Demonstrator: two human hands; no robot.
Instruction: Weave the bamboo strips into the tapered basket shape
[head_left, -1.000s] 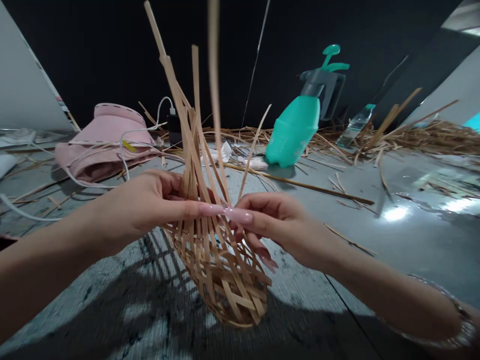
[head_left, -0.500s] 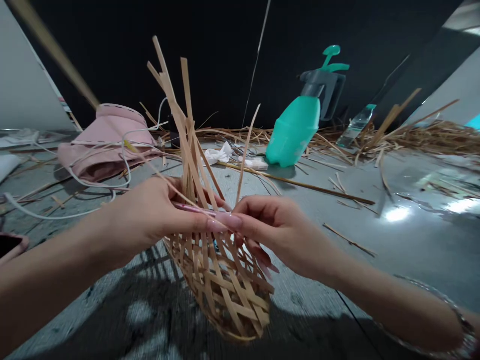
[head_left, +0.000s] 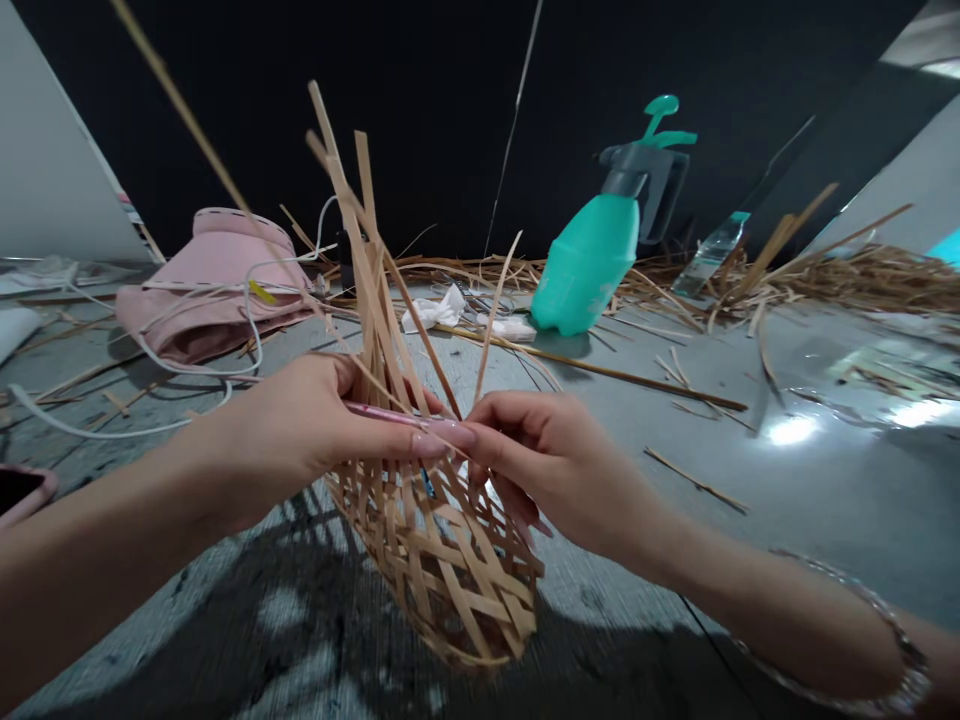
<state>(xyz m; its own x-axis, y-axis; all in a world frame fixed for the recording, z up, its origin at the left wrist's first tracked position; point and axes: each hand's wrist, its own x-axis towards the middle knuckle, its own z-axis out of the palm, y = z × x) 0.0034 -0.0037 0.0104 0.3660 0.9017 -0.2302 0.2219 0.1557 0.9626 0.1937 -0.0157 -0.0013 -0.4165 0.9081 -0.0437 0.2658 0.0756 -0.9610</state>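
Note:
A half-woven basket of pale reed strips (head_left: 442, 570) hangs between my hands, its woven bowl below and loose strips standing up from it. My left hand (head_left: 300, 430) grips the strips at the open edge from the left, and a thin pink item (head_left: 382, 413) lies along its fingers. My right hand (head_left: 540, 460) pinches the same edge from the right. A long loose strip (head_left: 202, 120) slants up to the upper left from my left hand. A small blue bit (head_left: 427, 485) shows inside the weave, too small to name.
Beyond the hands lie a teal pressure sprayer (head_left: 592, 265), a pink cloth bundle (head_left: 214, 310) crossed by a white cable (head_left: 150, 400), and a heap of dry reed strips (head_left: 862, 280). A pink-cased phone (head_left: 19, 490) sits at the left edge.
The long loose strip has swung down and to the left, now reaching my left hand. The basket has turned slightly, and my hands have drawn closer over its edge.

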